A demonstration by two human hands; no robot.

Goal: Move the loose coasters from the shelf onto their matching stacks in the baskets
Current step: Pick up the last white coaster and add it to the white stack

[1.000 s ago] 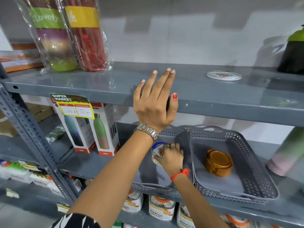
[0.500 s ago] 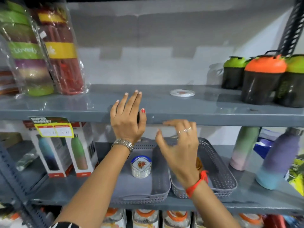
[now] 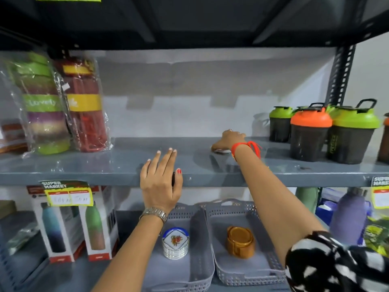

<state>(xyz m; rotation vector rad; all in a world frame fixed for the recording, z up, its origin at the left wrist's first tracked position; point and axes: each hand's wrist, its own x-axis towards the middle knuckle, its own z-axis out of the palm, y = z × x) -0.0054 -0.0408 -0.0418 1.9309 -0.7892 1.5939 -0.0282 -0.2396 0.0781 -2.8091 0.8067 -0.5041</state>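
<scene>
Overhead, "SUPER MARKET" tag (image 3: 63, 193); right hand (image 3: 228, 140) covers coaster (image 3: 222, 151).

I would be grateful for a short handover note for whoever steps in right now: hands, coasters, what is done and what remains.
Left hand: flat and open on the front edge of the upper shelf, holding nothing.
Right hand: reached onto that shelf, lying over the loose white coaster; whether it is gripped cannot be told.
White floral stack: in the left basket.
Brown stack: in the right basket.
Done: no other loose coaster shows on the shelf.
Left: lift this coaster and, since it looks white, probably set it on the white floral stack.
</scene>
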